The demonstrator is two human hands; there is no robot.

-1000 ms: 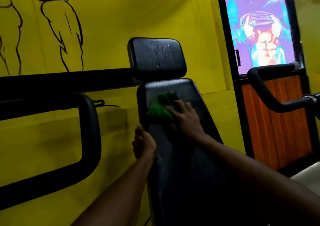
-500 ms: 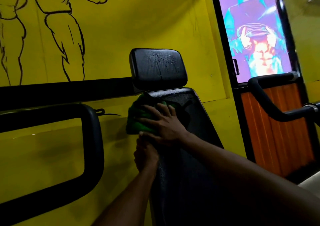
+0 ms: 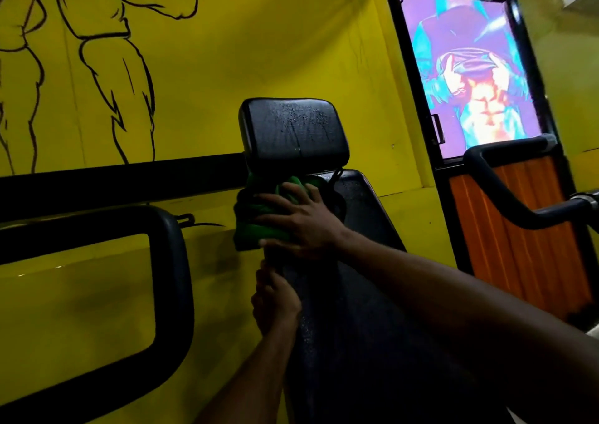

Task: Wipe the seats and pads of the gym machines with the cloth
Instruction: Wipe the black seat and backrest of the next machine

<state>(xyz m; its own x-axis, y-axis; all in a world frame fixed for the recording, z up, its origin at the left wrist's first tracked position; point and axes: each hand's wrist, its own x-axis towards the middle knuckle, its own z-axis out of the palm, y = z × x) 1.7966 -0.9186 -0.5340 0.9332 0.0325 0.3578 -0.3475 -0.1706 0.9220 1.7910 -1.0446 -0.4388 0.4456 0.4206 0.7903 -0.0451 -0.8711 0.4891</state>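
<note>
Fingers spread, the right hand (image 3: 303, 224) pressed the green cloth (image 3: 254, 229) on the upper end of the back pad (image 3: 359, 294), whose length ran upward, the left hand (image 3: 275, 302) gripping its edge.

You face a yellow wall (image 3: 259, 50) with black outline drawings (image 3: 107, 50) of muscled figures. To your right stands a door (image 3: 393, 66), bright poster (image 3: 470, 76) above, orange panel (image 3: 531, 245) below.

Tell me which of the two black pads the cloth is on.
The long lower pad: the right hand presses the green cloth on its top left edge. The smaller head pad above bears only droplets.
</note>
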